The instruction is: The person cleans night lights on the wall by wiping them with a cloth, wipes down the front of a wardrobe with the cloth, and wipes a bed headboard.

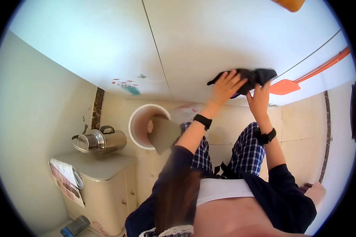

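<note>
A bunched black cloth (247, 80) is up against the white panel in front of me, with a small purple patch showing at its lower edge. My left hand (228, 86) lies over its left part, fingers bent onto the fabric. At the lower right edge of the cloth, my right hand (260, 98) has its thumb and fingers closed on it. The cloth's right end looks slightly blurred, and the fingertips are partly hidden in the dark folds. Each wrist wears a black band.
An orange fly swatter (285, 87) is right of my hands. On the tiled floor stands a white bin (133, 128) with cardboard (162, 134) in it. To the left, a metal kettle (112, 141) rests on a small cabinet (99, 162). The white panel (194, 43) carries a flower sticker.
</note>
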`<action>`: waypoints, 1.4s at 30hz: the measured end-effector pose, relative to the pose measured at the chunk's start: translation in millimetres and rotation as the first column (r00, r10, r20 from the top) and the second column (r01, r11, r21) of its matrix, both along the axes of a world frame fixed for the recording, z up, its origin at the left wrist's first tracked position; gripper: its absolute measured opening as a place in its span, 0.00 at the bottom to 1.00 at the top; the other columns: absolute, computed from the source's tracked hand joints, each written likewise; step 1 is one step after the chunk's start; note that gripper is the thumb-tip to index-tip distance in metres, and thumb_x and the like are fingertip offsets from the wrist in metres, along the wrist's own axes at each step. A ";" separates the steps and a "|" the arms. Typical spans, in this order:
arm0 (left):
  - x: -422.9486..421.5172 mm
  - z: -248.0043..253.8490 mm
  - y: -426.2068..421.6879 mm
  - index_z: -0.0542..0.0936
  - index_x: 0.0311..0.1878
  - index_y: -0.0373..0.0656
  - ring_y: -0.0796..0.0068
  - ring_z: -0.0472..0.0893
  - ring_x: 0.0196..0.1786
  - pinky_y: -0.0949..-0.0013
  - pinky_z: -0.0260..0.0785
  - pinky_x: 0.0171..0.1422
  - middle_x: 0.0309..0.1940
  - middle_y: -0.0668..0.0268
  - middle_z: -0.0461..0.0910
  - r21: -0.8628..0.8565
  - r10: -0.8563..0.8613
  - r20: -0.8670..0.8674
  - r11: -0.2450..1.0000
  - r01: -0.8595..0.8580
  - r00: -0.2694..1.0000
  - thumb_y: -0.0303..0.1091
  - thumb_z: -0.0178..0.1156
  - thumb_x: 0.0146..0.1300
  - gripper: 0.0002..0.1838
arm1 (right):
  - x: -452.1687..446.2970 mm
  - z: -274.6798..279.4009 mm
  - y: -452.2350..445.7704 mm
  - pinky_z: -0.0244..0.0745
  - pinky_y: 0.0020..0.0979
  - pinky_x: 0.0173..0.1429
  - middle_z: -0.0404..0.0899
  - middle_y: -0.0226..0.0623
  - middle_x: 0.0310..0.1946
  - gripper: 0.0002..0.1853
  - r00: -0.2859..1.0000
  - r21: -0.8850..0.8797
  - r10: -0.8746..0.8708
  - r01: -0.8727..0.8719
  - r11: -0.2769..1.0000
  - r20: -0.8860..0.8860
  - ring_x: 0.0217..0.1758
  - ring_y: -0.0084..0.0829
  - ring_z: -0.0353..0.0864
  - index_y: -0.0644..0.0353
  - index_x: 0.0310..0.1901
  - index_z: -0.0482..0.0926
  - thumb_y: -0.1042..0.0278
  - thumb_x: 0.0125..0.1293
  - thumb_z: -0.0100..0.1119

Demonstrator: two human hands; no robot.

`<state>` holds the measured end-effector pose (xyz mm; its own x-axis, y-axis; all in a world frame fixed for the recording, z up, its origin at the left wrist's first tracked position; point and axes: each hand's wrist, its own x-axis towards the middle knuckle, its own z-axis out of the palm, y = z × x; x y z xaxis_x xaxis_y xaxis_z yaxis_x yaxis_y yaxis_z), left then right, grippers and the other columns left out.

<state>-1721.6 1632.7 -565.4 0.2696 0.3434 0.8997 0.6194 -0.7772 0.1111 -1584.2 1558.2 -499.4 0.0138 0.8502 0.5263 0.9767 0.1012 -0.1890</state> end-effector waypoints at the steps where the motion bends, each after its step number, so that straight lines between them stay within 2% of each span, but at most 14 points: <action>1: -10.3 2.9 8.3 0.76 0.55 0.56 0.59 0.65 0.64 0.51 0.58 0.65 0.55 0.62 0.68 0.022 0.059 0.041 0.998 -0.060 0.997 0.31 0.55 0.56 0.21 | -7.9 17.8 13.1 0.53 0.53 0.66 0.54 0.69 0.60 0.32 0.982 0.092 0.099 -0.115 0.989 0.163 0.64 0.69 0.51 0.67 0.57 0.67 0.73 0.46 0.61; 5: -51.7 98.9 40.9 0.76 0.54 0.52 0.49 0.60 0.67 0.43 0.49 0.68 0.58 0.57 0.66 0.118 0.174 0.373 0.965 -0.233 0.911 0.32 0.53 0.62 0.17 | -71.3 124.0 68.0 0.40 0.61 0.70 0.57 0.68 0.58 0.30 0.954 0.248 0.136 -0.205 0.947 0.268 0.64 0.72 0.47 0.66 0.55 0.70 0.65 0.48 0.58; 8: -78.7 125.7 59.1 0.72 0.57 0.50 0.40 0.56 0.68 0.38 0.44 0.68 0.58 0.52 0.64 0.184 0.113 0.604 0.944 -0.275 0.789 0.36 0.51 0.64 0.18 | -116.3 153.8 95.3 0.43 0.61 0.68 0.66 0.61 0.52 0.22 0.908 0.454 0.213 -0.370 0.811 0.360 0.63 0.68 0.54 0.64 0.45 0.76 0.60 0.49 0.58; 12: -89.2 86.4 69.0 0.70 0.56 0.45 0.40 0.61 0.62 0.39 0.43 0.68 0.59 0.51 0.64 0.136 0.130 0.736 0.933 -0.333 0.664 0.48 0.53 0.62 0.23 | -146.1 134.5 100.6 0.50 0.51 0.69 0.70 0.40 0.54 0.24 0.844 0.277 0.305 -0.451 0.849 0.440 0.67 0.42 0.60 0.57 0.46 0.76 0.60 0.43 0.63; 14: -81.5 65.7 56.9 0.65 0.59 0.43 0.45 0.62 0.61 0.41 0.42 0.68 0.57 0.52 0.66 -0.100 0.021 0.954 0.963 0.249 0.300 0.51 0.51 0.62 0.28 | -151.5 108.8 102.8 0.51 0.44 0.71 0.70 0.36 0.56 0.23 0.792 0.241 0.399 -0.545 0.803 0.462 0.68 0.35 0.60 0.55 0.46 0.77 0.59 0.45 0.62; 17: -88.6 31.1 50.8 0.62 0.61 0.42 0.46 0.59 0.63 0.42 0.40 0.69 0.58 0.52 0.63 -0.227 0.126 0.938 0.927 0.298 0.322 0.49 0.50 0.62 0.29 | -159.7 85.4 99.3 0.52 0.38 0.71 0.70 0.34 0.58 0.22 0.732 0.159 0.450 -0.596 0.787 0.512 0.67 0.29 0.61 0.55 0.47 0.77 0.60 0.47 0.60; 20: -86.3 -0.9 37.0 0.60 0.63 0.42 0.45 0.55 0.65 0.43 0.37 0.70 0.61 0.52 0.59 -0.324 0.233 0.931 0.883 0.340 0.280 0.47 0.51 0.63 0.29 | -165.4 56.1 90.3 0.49 0.40 0.71 0.72 0.38 0.54 0.17 0.732 0.122 0.499 -0.610 0.783 0.464 0.66 0.35 0.62 0.56 0.42 0.76 0.63 0.48 0.60; 23: -88.7 -20.2 29.5 0.58 0.64 0.41 0.45 0.51 0.67 0.44 0.35 0.71 0.64 0.52 0.55 -0.388 0.315 0.916 0.852 0.352 0.247 0.46 0.51 0.63 0.30 | -175.9 40.6 73.8 0.51 0.43 0.71 0.71 0.42 0.54 0.18 0.800 0.160 0.536 -0.587 0.794 0.271 0.67 0.38 0.61 0.61 0.44 0.75 0.66 0.49 0.59; 27: -88.0 -10.8 22.8 0.55 0.66 0.40 0.45 0.45 0.70 0.45 0.32 0.72 0.67 0.51 0.50 -0.426 0.338 0.888 0.859 0.282 0.313 0.43 0.51 0.63 0.32 | -163.3 38.9 70.4 0.50 0.48 0.70 0.68 0.53 0.55 0.18 0.807 0.172 0.560 -0.589 0.790 0.190 0.67 0.48 0.58 0.66 0.44 0.74 0.67 0.51 0.59; 30: -70.7 13.6 21.3 0.52 0.68 0.39 0.44 0.41 0.72 0.45 0.29 0.73 0.70 0.51 0.45 -0.384 0.275 0.820 0.914 0.126 0.502 0.41 0.51 0.64 0.33 | -142.6 53.2 57.8 0.51 0.47 0.71 0.70 0.54 0.53 0.16 0.887 0.144 0.451 -0.461 0.876 0.096 0.67 0.50 0.59 0.66 0.38 0.75 0.65 0.50 0.61; 32: -55.8 42.2 18.4 0.51 0.69 0.39 0.44 0.38 0.73 0.46 0.27 0.74 0.71 0.51 0.43 -0.309 0.208 0.722 0.950 0.039 0.660 0.40 0.51 0.64 0.34 | -122.7 30.1 59.5 0.48 0.52 0.70 0.62 0.61 0.59 0.20 0.923 0.292 0.373 -0.332 0.897 -0.096 0.68 0.58 0.54 0.68 0.46 0.71 0.68 0.52 0.59; 35: -32.7 56.2 17.4 0.62 0.65 0.42 0.41 0.43 0.72 0.40 0.30 0.72 0.69 0.55 0.50 -0.203 0.164 0.472 0.976 -0.074 0.866 0.39 0.53 0.61 0.29 | -89.4 35.9 49.3 0.48 0.54 0.69 0.60 0.60 0.61 0.27 0.894 0.300 0.384 -0.310 0.902 -0.230 0.67 0.61 0.54 0.68 0.56 0.66 0.68 0.54 0.57; 37: -22.5 42.8 27.1 0.66 0.63 0.44 0.42 0.45 0.72 0.39 0.32 0.72 0.68 0.57 0.53 -0.046 0.270 0.288 0.962 -0.268 0.919 0.39 0.53 0.61 0.26 | -75.6 33.9 53.3 0.48 0.55 0.69 0.59 0.60 0.61 0.30 0.866 0.354 0.458 -0.372 0.858 -0.199 0.66 0.63 0.53 0.68 0.60 0.63 0.68 0.55 0.56; 42: -21.0 26.3 23.8 0.63 0.65 0.46 0.48 0.43 0.73 0.40 0.33 0.72 0.69 0.57 0.51 -0.172 0.330 0.255 0.941 -0.293 0.909 0.41 0.53 0.62 0.28 | -78.4 24.2 54.5 0.46 0.58 0.68 0.61 0.57 0.60 0.30 0.872 0.366 0.469 -0.394 0.843 -0.141 0.66 0.62 0.53 0.70 0.61 0.62 0.71 0.55 0.53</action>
<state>-1742.5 1656.5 -539.1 -0.1227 0.4853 0.8657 0.7577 -0.5176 0.3975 -1662.6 1612.7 -475.2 -0.1699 0.5843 0.7936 0.7570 0.5929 -0.2746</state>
